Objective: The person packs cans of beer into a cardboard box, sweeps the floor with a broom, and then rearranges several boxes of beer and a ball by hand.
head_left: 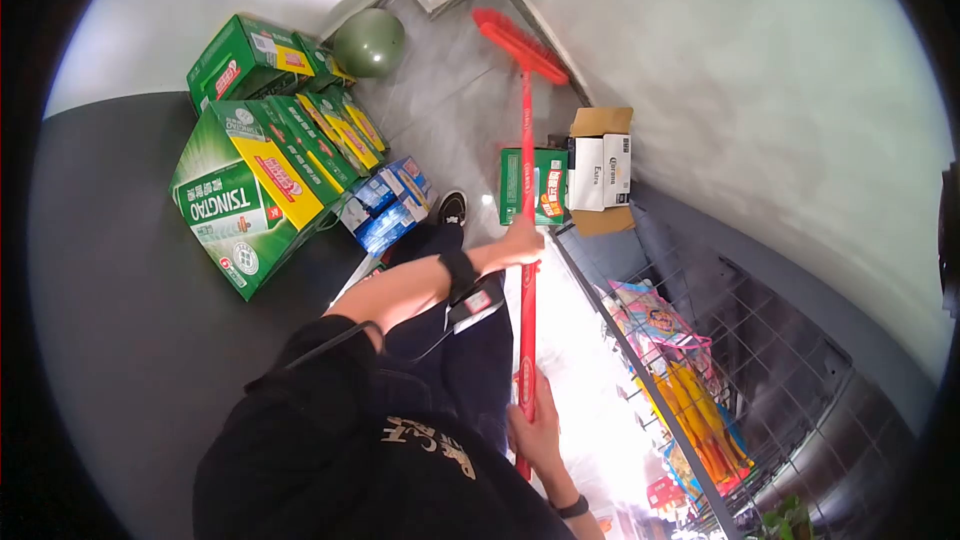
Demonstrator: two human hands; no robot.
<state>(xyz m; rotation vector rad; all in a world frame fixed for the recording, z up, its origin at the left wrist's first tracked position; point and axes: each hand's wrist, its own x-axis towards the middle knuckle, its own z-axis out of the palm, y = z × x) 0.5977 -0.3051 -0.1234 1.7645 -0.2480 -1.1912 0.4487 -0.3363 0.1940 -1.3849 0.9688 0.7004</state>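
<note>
A red broom runs nearly straight up the view, its long handle in both hands. My left hand is closed around the middle of the handle, with a black strap on that wrist. Lower down, near the handle's end, my right hand also grips it. The red broom head is at the far end, on the grey floor beside the right-hand wall. The handle passes over a green box, hiding part of it.
Green Tsingtao cartons are stacked on the left, with blue packs beside them. A green balloon sits near the back corner. Right of the green box is an open Corona box. A wire rack with bagged goods stands lower right.
</note>
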